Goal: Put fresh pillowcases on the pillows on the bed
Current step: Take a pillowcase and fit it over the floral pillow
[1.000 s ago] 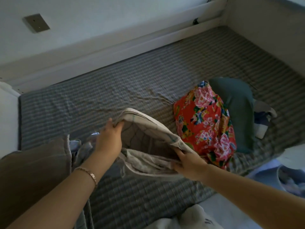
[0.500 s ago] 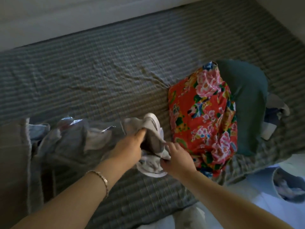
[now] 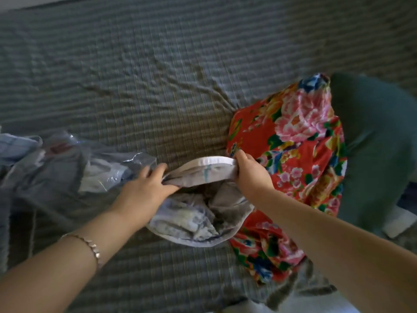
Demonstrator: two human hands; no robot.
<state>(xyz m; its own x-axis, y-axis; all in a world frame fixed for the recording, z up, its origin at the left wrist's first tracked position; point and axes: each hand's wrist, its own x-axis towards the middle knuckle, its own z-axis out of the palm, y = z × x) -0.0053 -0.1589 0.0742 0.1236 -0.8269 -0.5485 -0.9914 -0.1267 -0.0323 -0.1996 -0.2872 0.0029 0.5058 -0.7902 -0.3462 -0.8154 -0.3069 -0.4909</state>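
A pale grey-white pillowcase lies bunched on the grey striped bed, its mouth held wide. My left hand grips the left edge of the opening. My right hand pinches the right edge of the white hem. To the right lies a red floral pillow, with a dark green pillow beside it. The inside of the pillowcase shows only crumpled cloth.
A heap of grey-blue cloth and a clear plastic bag lie at the left. A white and dark checked cloth shows under the green pillow. The bed's near edge runs along the bottom right.
The view has dropped closer to the bed. The pillowcase was gathered into a bunch, and both hands now spread its opening apart sideways.
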